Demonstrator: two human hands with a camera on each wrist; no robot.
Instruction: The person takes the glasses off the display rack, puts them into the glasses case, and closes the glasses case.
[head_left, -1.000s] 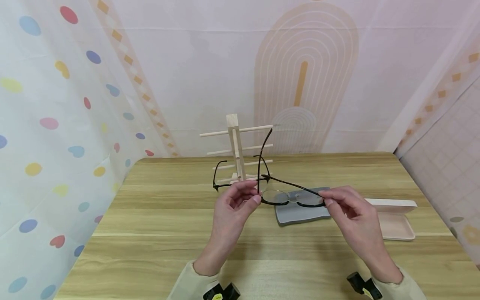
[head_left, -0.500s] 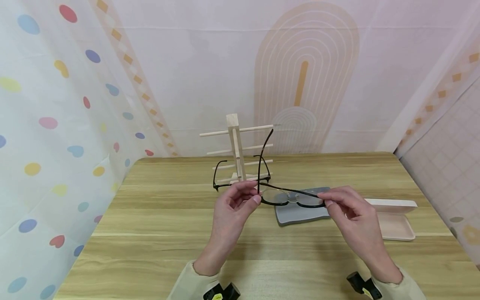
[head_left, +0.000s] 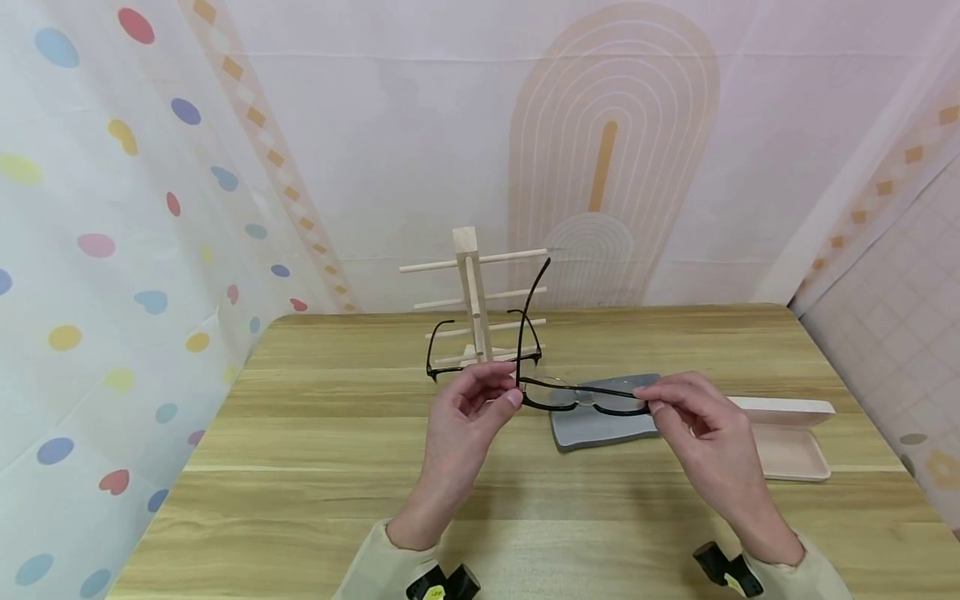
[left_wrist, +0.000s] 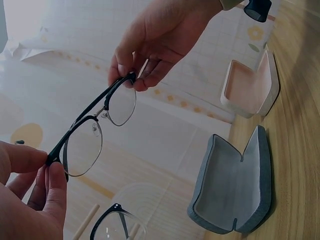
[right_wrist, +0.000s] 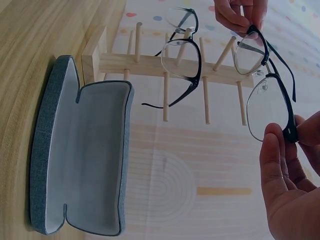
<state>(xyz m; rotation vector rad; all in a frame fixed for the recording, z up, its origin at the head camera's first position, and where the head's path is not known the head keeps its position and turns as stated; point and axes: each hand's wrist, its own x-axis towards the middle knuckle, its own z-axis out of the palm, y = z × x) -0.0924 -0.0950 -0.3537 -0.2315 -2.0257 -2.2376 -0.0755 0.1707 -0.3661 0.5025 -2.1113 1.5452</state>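
Note:
Both hands hold up a pair of black-rimmed glasses (head_left: 585,405) above the table. My left hand (head_left: 470,417) pinches the left corner of the frame between thumb and fingers. At the opposite corner, my right hand (head_left: 703,442) pinches the frame by its hinge. The right temple lies folded across behind the lenses, while the left temple sticks up and away. A wooden glasses stand (head_left: 471,292) rises behind my left hand. On its lower pegs hangs a second pair of black glasses (right_wrist: 192,60), partly hidden by that hand in the head view.
Beneath the held glasses lies an open grey glasses case (head_left: 600,429), its lining pale in the left wrist view. To its right is an open cream case (head_left: 795,450), partly behind my right hand. A patterned curtain (head_left: 375,167) hangs behind the wooden table (head_left: 315,467).
The right temple has swung inward and down, from sticking out at an angle to lying across the lenses. Both hands stay in about the same place.

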